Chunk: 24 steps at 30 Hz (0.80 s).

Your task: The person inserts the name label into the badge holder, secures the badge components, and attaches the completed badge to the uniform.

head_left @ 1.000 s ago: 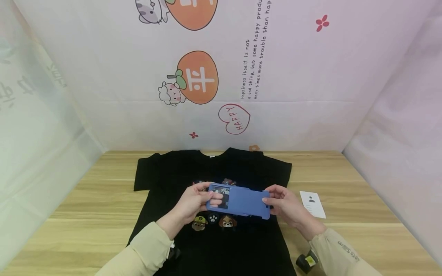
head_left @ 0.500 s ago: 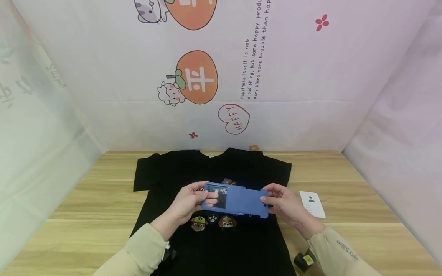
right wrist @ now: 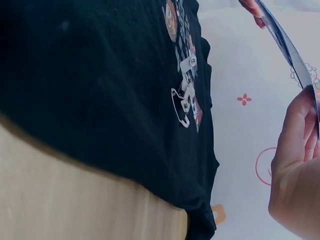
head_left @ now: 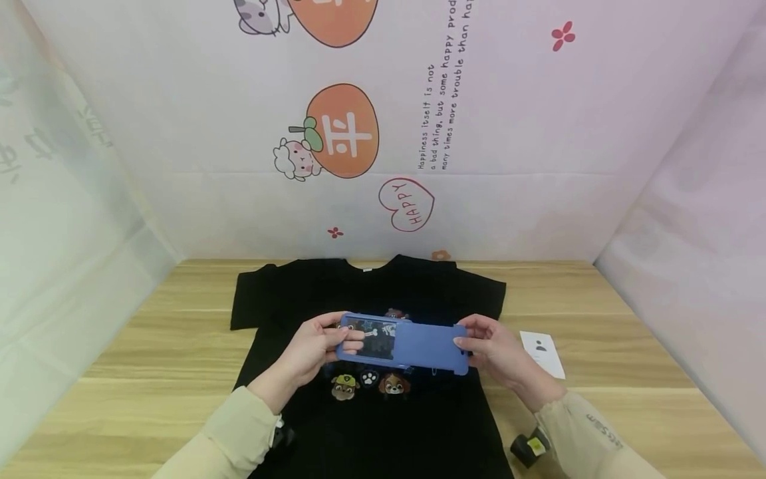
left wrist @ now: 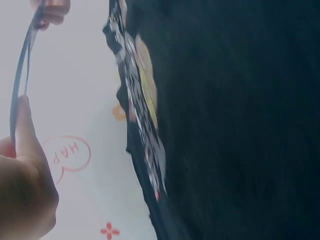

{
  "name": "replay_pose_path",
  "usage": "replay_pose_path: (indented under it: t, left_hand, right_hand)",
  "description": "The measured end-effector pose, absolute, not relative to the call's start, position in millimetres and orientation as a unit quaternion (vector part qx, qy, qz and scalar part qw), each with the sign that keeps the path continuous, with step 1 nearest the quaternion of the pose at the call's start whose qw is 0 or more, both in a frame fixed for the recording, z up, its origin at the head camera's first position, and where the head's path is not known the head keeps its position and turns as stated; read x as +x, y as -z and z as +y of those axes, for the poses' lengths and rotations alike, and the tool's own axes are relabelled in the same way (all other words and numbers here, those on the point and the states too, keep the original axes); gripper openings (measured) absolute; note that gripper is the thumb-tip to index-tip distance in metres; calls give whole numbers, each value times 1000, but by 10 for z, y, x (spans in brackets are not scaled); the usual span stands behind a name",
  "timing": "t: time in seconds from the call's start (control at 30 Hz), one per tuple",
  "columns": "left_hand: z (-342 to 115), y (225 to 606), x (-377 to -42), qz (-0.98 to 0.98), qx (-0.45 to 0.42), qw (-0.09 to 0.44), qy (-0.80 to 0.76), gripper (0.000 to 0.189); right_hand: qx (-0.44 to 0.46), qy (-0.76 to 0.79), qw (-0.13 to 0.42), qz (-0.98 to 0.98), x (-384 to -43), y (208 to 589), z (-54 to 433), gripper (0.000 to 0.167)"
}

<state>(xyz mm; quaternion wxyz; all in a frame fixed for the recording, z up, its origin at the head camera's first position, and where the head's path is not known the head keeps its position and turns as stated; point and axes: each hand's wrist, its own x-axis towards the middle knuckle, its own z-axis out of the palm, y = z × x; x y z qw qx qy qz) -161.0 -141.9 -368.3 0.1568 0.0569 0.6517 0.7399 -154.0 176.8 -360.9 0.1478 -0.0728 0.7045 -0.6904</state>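
Observation:
A blue plastic badge holder (head_left: 427, 344) is held level above a black T-shirt (head_left: 371, 432) that lies spread out with cartoon dog faces on its chest. My left hand (head_left: 308, 352) pinches the end of its frame, thumb in front, and the fingers show through the clear window (head_left: 380, 344). The other end, a solid blue sliding panel, is pinched between thumb and fingers of my right hand (head_left: 493, 346). Panel and frame still overlap near the middle. Edge-on in the right wrist view, the holder looks slightly bowed. On the shirt below lie a safety pin (right wrist: 185, 106) and a white clip (right wrist: 188, 63).
To the right of the shirt a white printed card (head_left: 542, 354) lies on the wood-grain table (head_left: 610, 412). Cloth with printed drawings (head_left: 509, 146) hangs behind and at both sides. A black wrist camera (head_left: 529, 447) sits by the right sleeve.
My left hand has moved left with the frame, while the right hand stays almost in place. The frame and panel have slid further apart, and more of the clear window shows.

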Motion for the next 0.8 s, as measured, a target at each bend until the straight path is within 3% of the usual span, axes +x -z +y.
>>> replay_pose_path:
  t: [0.27, 0.8]
  left_hand:
    - [-1619, 3616, -1640, 683, 42, 108, -721, 46]
    - [-1890, 3440, -1642, 658, 1, 43, -751, 42]
  right_hand:
    - [-78, 678, 144, 717, -1583, 3526, 1802, 10]
    - [-145, 671, 225, 691, -1716, 3441, 1616, 8]
